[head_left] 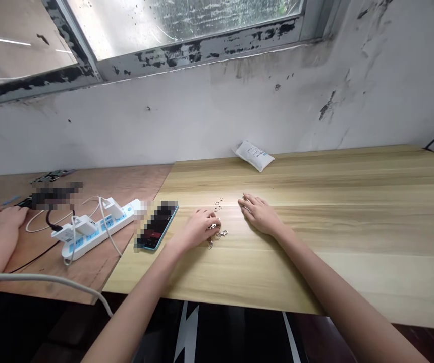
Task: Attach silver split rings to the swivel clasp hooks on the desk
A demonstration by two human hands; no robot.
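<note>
My left hand point(201, 228) rests on the light wooden table point(338, 191), its fingers curled over a small cluster of silver lobster clasps point(213, 226). One clasp point(223, 233) pokes out to the right of the fingertips, and a small metal piece point(210, 245) lies just below them. Several loose metal rings point(217, 205) are scattered beyond this hand. To the right, my right hand point(259, 214) lies low on the tabletop with fingers stretched out and slightly bent. A tiny metallic glint shows at its fingertips, too small to name.
Left of my hands lies a phone point(158, 227). A white power strip point(101, 232) with chargers and cables sits on the adjoining brown table point(133, 184). Another person's hands point(7, 218) are at far left. A white packet point(255, 155) lies near the wall.
</note>
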